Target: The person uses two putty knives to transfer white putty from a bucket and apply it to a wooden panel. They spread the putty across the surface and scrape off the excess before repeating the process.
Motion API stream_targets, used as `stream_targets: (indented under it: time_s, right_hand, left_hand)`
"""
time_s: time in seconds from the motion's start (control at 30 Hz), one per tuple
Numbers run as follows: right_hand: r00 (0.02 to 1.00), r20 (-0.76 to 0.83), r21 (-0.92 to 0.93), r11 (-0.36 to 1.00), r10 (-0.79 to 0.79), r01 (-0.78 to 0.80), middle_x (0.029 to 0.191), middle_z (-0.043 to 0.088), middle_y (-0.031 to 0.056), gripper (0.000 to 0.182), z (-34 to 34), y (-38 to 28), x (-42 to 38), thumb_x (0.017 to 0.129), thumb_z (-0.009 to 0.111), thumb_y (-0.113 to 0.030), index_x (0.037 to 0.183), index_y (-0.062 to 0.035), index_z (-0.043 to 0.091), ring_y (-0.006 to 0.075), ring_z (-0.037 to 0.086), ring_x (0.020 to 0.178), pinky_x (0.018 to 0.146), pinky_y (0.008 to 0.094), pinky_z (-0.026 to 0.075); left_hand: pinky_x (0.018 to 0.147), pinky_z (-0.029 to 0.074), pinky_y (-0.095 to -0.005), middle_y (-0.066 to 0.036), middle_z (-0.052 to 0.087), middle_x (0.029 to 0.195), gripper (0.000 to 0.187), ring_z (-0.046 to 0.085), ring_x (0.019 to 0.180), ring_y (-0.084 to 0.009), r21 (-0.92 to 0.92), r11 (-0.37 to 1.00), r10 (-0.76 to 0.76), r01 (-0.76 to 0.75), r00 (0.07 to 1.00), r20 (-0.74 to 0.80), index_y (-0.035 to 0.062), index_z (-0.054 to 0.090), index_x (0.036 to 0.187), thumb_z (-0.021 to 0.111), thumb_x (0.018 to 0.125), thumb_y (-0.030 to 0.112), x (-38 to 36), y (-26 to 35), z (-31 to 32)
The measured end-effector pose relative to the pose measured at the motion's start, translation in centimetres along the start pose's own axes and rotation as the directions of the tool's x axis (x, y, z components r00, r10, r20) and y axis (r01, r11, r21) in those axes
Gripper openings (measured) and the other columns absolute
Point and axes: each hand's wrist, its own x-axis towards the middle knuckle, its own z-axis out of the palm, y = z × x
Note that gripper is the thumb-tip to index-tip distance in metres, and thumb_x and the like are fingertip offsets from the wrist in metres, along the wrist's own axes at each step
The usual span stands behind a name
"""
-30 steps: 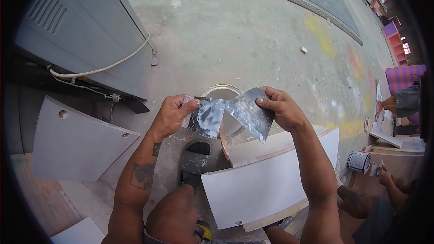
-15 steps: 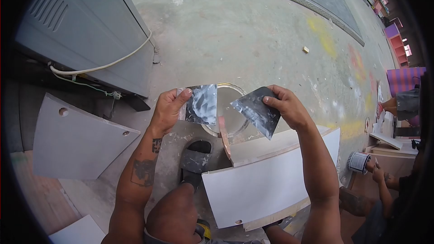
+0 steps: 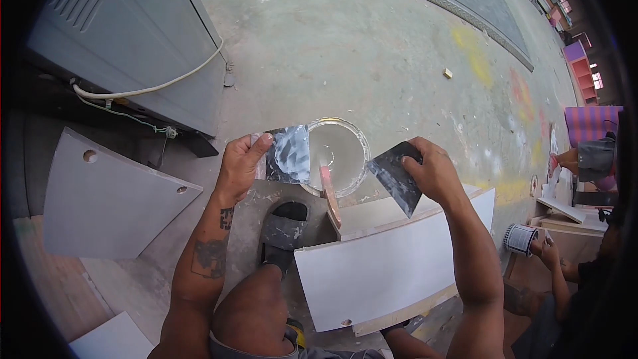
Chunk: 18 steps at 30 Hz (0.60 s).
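My left hand [image 3: 242,165] grips a flat metal scraper blade [image 3: 288,154] smeared with pale putty, held at the left rim of a round can of grey putty [image 3: 339,153] on the concrete floor. My right hand [image 3: 435,173] grips a second dark scraper blade [image 3: 397,177], held to the right of the can and apart from the first blade. Below the hands a white curved board [image 3: 385,266] stands on edge against my knee, its raw wooden edge [image 3: 330,196] pointing at the can. My sandalled foot [image 3: 284,233] rests beside it.
A grey machine cabinet [image 3: 133,40] with a white cable [image 3: 153,86] stands at the left. A grey panel with holes [image 3: 106,193] lies below it. At the right another person's hand [image 3: 551,249] holds a small tin [image 3: 520,238]. Coloured furniture stands far right.
The two blades, touching over the can one second ago, have drawn apart. My right hand moved right and down with its blade, uncovering the putty can. My left hand stayed nearly still.
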Motion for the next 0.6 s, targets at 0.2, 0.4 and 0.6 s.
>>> stream_targets:
  time_s: [0.2,0.4,0.6]
  right_hand:
    - [0.998,-0.018,0.168,0.985,0.053,-0.049,0.098,0.071,0.0209,0.031,-1.3,0.5,-0.9,0.090,0.063,-0.018,0.110,0.0052,0.065,0.0322,0.070,0.090,0.082,0.0400,0.054]
    - [0.996,-0.026,0.503,0.862,0.087,-0.062,0.086,0.067,0.0075,0.021,-0.2,-0.1,-1.7,0.094,0.062,-0.015,0.106,0.0027,0.062,0.0124,0.062,0.078,0.071,0.0284,0.050]
    - [0.983,-0.180,0.494,0.862,-0.032,0.118,0.084,0.065,0.0061,0.018,1.3,-3.2,-2.6,0.095,0.063,-0.010,0.110,0.0007,0.060,0.0110,0.060,0.075,0.068,0.0275,0.049]
  left_hand:
    - [0.075,0.048,-0.0226,0.000,0.070,0.091,0.030,0.059,0.081,-0.0046,-0.060,0.998,-0.024,0.023,1.000,-0.017,-0.0020,0.071,0.101,0.066,0.103,0.027,-0.5,0.2,0.1]
    - [0.073,0.046,-0.0221,0.003,0.068,0.090,0.030,0.056,0.080,-0.0033,0.014,0.998,0.059,-0.058,0.996,-0.069,-0.0007,0.071,0.099,0.061,0.106,0.027,-0.8,-0.6,0.0]
    - [0.071,0.045,-0.0227,0.004,0.064,0.083,0.035,0.051,0.077,-0.0025,0.075,0.987,0.148,-0.140,0.982,-0.120,0.0012,0.069,0.096,0.058,0.107,0.032,-1.0,0.1,1.0]
